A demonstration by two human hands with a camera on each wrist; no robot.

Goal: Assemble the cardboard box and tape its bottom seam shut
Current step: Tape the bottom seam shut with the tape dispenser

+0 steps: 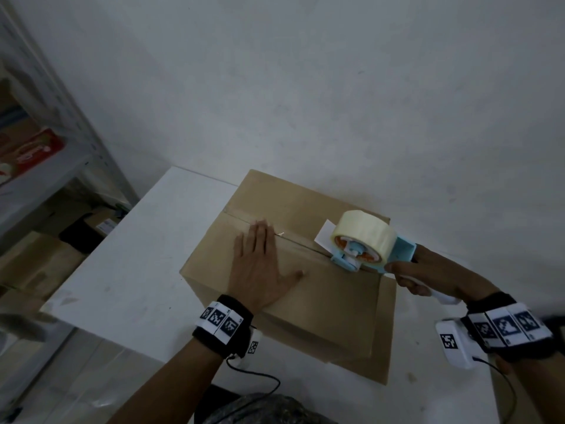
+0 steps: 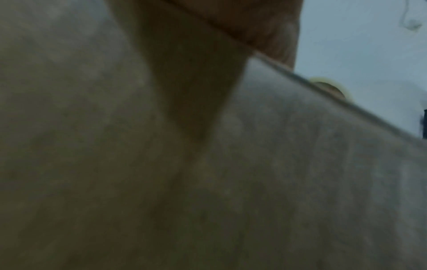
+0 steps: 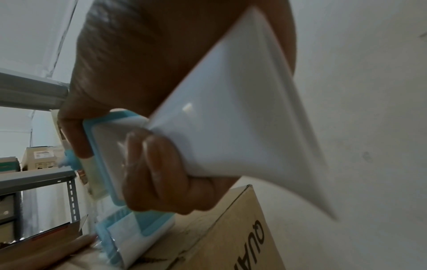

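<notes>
We find the cardboard box (image 1: 305, 289) resting on the white table (image 1: 128, 264), flaps folded shut on top. The left hand (image 1: 260, 264) lies flat on it, fingers straight, beside the seam (image 1: 293, 240). The right hand (image 1: 428, 276) grips the handle of the tape dispenser (image 1: 363, 243), its front end on the seam near the box's right edge. The left wrist view is too blurred to add detail.

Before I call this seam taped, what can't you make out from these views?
- Seam under the left hand: covered, head view.
- Seam's near end: hidden by the tape dispenser, head view.
- Tape contact on the box: too faint; left wrist view blurred cardboard.
- Printing on the box side: cut off, right wrist view.
</notes>
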